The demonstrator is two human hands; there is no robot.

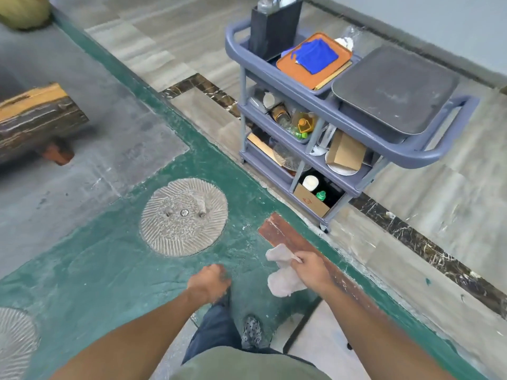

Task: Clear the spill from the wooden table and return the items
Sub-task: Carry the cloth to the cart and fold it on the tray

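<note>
My right hand [311, 270] grips a crumpled pale cloth [282, 281] that hangs out above and below the fist, low in the middle of the view. My left hand [210, 282] is beside it to the left, fingers curled into a loose fist with nothing seen in it. The wooden table [35, 116], a thick log slab on a reddish leg, stands at the far left. A grey three-tier cart [277, 78] stands ahead at the upper right, carrying an orange tray [290, 64] with a blue cloth [315, 54] on it.
A dark bin lid [395, 89] covers the cart's right end; a black holder [274, 26] with bottles stands on its left end. Lower shelves hold bottles, plates and cardboard boxes. Round stone discs [183, 216] are set in the green floor. My legs and shoe [251, 330] are below.
</note>
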